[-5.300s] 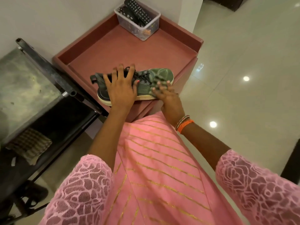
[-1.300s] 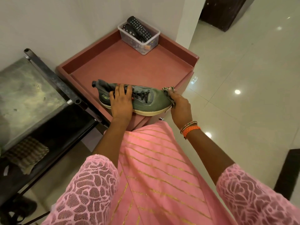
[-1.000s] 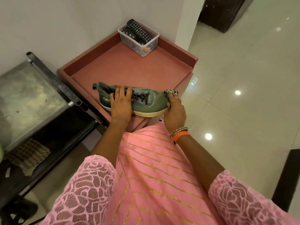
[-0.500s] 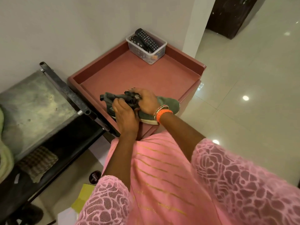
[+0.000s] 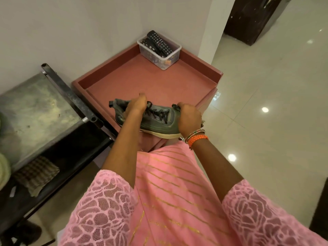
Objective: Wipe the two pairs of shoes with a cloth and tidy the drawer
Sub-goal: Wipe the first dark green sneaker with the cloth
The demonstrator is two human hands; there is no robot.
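Observation:
A grey-green sneaker (image 5: 157, 126) with black laces lies on its side at the front edge of the red cabinet top (image 5: 159, 80), toe pointing right. My left hand (image 5: 135, 107) grips it at the collar, fingers curled over the opening. My right hand (image 5: 189, 119) is curled over the toe and holds a small dark cloth (image 5: 176, 106) against it; only scraps of the cloth show around the fingers. Just this one shoe is on the cabinet.
A clear plastic box (image 5: 160, 51) with remote controls sits in the cabinet's far corner by the wall. A black metal rack (image 5: 74, 98) stands to the left, a folded checked cloth (image 5: 36, 174) on its lower shelf. Glossy tiled floor (image 5: 266, 121) spreads right.
My right hand has slid with the cloth from the laces in the middle of the shoe back to the toe. My left hand has shifted up onto the collar.

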